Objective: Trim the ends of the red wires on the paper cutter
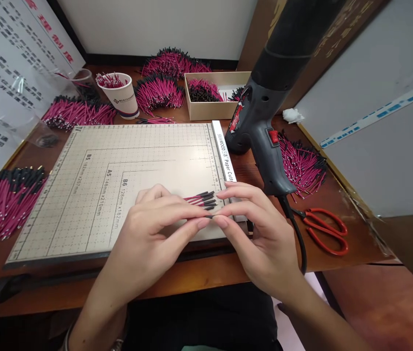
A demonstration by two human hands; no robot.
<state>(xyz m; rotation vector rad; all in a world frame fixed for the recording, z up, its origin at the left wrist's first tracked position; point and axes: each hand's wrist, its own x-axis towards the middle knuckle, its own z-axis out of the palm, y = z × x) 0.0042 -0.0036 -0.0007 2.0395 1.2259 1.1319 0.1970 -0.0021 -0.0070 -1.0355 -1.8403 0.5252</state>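
Note:
Above the front edge of the paper cutter board (147,141), my left hand (155,234) and my right hand (261,234) meet fingertip to fingertip. Both pinch a short wire with a black sleeve (211,217) between thumb and index finger; most of it is hidden by the fingers. Just behind the fingertips, several red wires with black sleeved ends (202,199) lie on the board, partly covered by my left hand. My right fingers hover by the white ruler strip (224,151) at the board's right side.
A heat gun (265,107) stands nozzle-up right of the board, its cord (296,234) hanging over the table edge. Red-handled scissors (325,229) lie beyond it. Wire piles (5,200), a paper cup (120,95) and a cardboard box (213,109) surround the board.

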